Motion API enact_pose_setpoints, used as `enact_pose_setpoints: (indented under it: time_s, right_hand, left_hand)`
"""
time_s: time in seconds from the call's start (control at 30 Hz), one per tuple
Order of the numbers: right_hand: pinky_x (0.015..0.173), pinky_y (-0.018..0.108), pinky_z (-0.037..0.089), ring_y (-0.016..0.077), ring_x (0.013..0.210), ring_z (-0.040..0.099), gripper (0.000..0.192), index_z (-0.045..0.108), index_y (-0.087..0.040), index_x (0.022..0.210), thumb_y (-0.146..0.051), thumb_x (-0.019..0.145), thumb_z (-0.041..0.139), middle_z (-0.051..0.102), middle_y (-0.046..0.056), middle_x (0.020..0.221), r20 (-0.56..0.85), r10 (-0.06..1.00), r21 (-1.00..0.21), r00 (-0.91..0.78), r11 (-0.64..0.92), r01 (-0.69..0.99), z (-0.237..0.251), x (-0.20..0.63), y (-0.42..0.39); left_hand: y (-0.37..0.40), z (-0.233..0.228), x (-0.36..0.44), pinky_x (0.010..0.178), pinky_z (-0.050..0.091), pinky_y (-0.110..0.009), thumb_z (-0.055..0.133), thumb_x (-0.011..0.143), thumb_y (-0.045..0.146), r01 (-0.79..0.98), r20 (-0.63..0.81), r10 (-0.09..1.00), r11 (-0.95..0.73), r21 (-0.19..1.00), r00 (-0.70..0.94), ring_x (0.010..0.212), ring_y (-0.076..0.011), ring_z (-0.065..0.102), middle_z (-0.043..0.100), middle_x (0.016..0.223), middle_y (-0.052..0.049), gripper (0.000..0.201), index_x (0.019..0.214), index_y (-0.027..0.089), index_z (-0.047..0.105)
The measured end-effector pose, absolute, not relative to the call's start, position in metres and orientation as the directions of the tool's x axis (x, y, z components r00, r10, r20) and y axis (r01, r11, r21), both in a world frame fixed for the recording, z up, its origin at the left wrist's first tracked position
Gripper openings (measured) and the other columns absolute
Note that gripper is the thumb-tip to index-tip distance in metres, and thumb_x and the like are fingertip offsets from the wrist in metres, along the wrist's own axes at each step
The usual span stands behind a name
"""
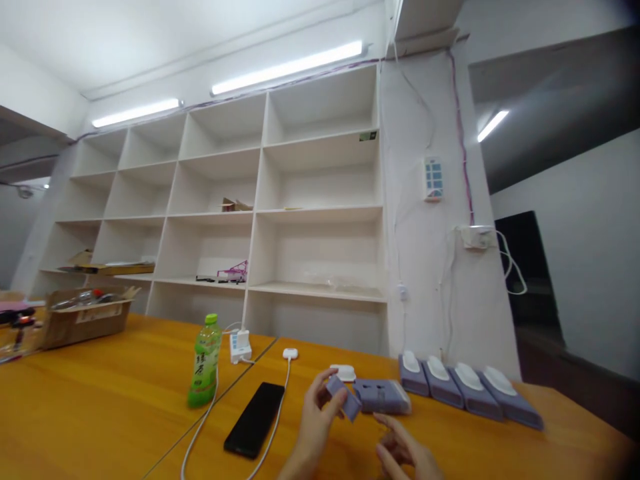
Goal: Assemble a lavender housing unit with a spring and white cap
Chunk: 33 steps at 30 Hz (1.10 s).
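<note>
1. Left hand (320, 417): we find it at about 6 o'clock in the view, fingers curled shut around a small lilac-grey pack (345, 398), held just above the bench (100, 400).
2. Right hand (403, 450): at 5 o'clock, low in the picture, fingers loosely spread and holding nothing; its fingertips lie just below a flat lilac pack (383, 395) on the bench. We cannot tell whether they touch it.
3. Row of four lilac packs (467, 387) with white tops: at 3 o'clock from the hands, lying side by side on the bench.
4. White oval item (343, 372): at 12 o'clock from the held pack, perhaps a charger; the view is too blurred for us to say.
5. Black phone (255, 419): at 9 o'clock from the left hand, flat on the bench, beside a white cable (273, 427).
6. Green bottle (205, 363): upright, farther toward 9 o'clock.
7. Cardboard box (83, 317): at the far left edge.
8. White shelf unit (240, 200): behind the bench, at 12 o'clock.
</note>
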State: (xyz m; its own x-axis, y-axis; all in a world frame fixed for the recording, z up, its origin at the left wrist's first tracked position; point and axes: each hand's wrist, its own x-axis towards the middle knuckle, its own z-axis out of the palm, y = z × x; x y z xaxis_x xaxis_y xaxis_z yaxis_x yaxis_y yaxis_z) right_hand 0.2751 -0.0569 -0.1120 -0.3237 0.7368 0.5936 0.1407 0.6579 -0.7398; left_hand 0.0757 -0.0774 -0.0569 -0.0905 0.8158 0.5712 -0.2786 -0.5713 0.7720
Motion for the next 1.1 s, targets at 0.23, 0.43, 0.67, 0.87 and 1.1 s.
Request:
enact_pose_setpoints:
  time_s: [0.23, 0.43, 0.67, 0.87, 1.1]
  right_hand:
    - [0.074, 0.032, 0.056, 0.0207, 0.079, 0.065, 0.049, 0.062, -0.017, 0.119, -0.056, 0.091, 0.051, 0.066, 0.005, 0.085, 0.585, 0.747, -0.744, -0.314, 0.649, 0.158, -0.085, 0.269, -0.098]
    - [0.057, 0.023, 0.050, 0.0148, 0.067, 0.057, 0.045, 0.068, -0.017, 0.095, -0.058, 0.091, 0.051, 0.061, 0.002, 0.076, 0.538, 0.767, -0.762, -0.348, 0.620, 0.187, -0.085, 0.260, -0.110]
    - [0.045, 0.018, 0.042, 0.0091, 0.053, 0.050, 0.046, 0.066, -0.015, 0.091, -0.058, 0.092, 0.050, 0.049, -0.003, 0.061, 0.446, 0.793, -0.830, -0.415, 0.540, 0.139, -0.093, 0.257, -0.103]
    - [0.046, 0.020, 0.046, 0.0091, 0.050, 0.052, 0.045, 0.064, -0.014, 0.103, -0.056, 0.091, 0.053, 0.053, -0.003, 0.064, 0.438, 0.797, -0.843, -0.417, 0.525, 0.117, -0.097, 0.254, -0.102]
    - [0.046, 0.020, 0.046, 0.0084, 0.048, 0.053, 0.042, 0.065, -0.014, 0.103, -0.052, 0.092, 0.053, 0.055, -0.003, 0.064, 0.465, 0.787, -0.824, -0.405, 0.552, 0.126, -0.093, 0.253, -0.106]
  left_hand:
    - [-0.074, -0.063, 0.080, 0.071, 0.052, -0.026, 0.083, 0.068, 0.046, -0.560, 0.333, 0.934, -0.348, 0.752, -0.132, 0.088, -0.0198, 0.068, 0.068, 0.099, -0.011, 0.049, 0.090, 0.017, 0.050]
    - [-0.080, -0.070, 0.097, 0.058, 0.047, -0.021, 0.078, 0.069, 0.057, -0.547, 0.254, 0.967, -0.216, 0.809, -0.007, 0.068, -0.0131, 0.064, 0.067, 0.089, -0.008, 0.054, 0.095, 0.014, 0.058]
    - [-0.077, -0.076, 0.101, 0.052, 0.042, -0.018, 0.075, 0.074, 0.056, -0.402, 0.340, 0.939, -0.331, 0.854, -0.051, 0.062, -0.0108, 0.059, 0.065, 0.083, -0.004, 0.049, 0.095, 0.014, 0.060]
    - [-0.074, -0.071, 0.097, 0.046, 0.036, -0.015, 0.076, 0.074, 0.052, -0.261, 0.465, 0.876, -0.482, 0.836, -0.130, 0.052, -0.0048, 0.046, 0.057, 0.071, 0.001, 0.045, 0.090, 0.012, 0.065]
    - [-0.076, -0.067, 0.105, 0.043, 0.037, -0.016, 0.073, 0.076, 0.053, -0.247, 0.507, 0.851, -0.525, 0.814, -0.139, 0.052, -0.0053, 0.042, 0.051, 0.071, 0.003, 0.045, 0.095, 0.016, 0.057]
